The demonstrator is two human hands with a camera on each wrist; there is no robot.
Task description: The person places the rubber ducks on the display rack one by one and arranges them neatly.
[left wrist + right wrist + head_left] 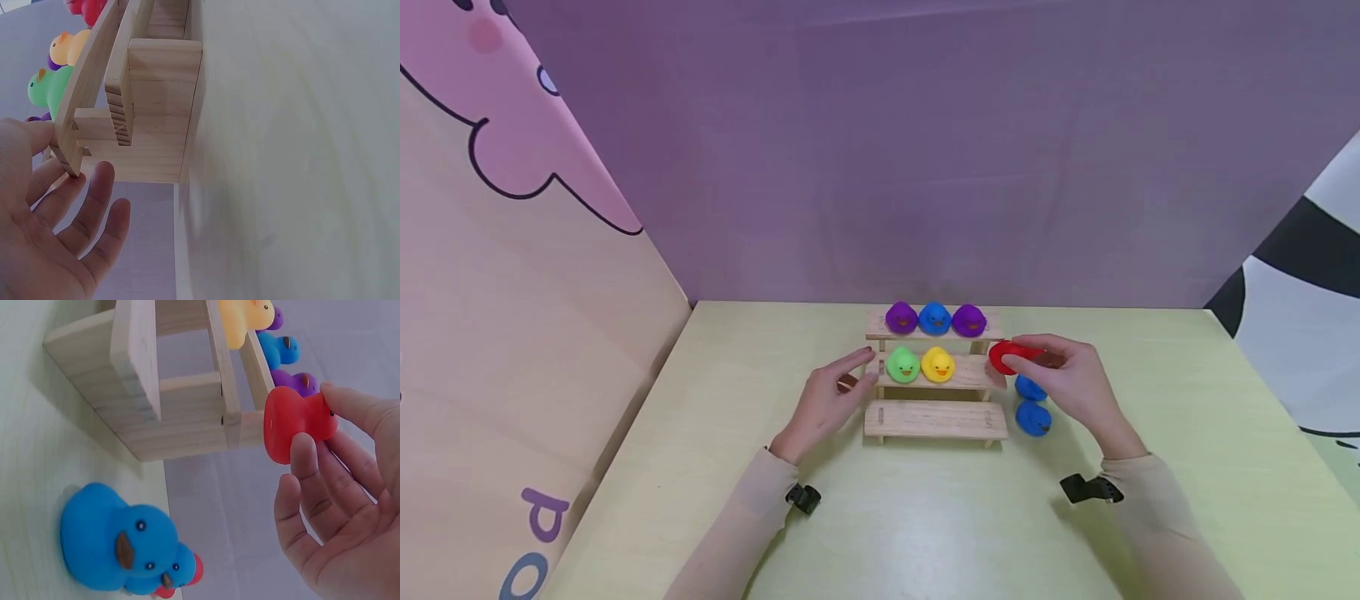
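Note:
A small three-step wooden rack (936, 419) stands on the table. At the left end of its middle step, my left hand (827, 404) grips the plank (75, 140) between thumb and fingers. On that step sit a green duck (903, 365) and a yellow duck (937, 365), side by side. My right hand (1078, 379) pinches a red rubber duck (294, 422) at the step's right end; whether the duck touches the wood I cannot tell. Along the top step are a purple duck (902, 318), a blue duck (935, 319) and another purple duck (969, 321).
To the right of the rack, two blue ducks (1033, 418) rest on the table (910, 525). Bits of red (199, 569) show behind them in the right wrist view. A purple wall panel (925, 167) borders the table's back edge, and a printed panel (512, 292) its left.

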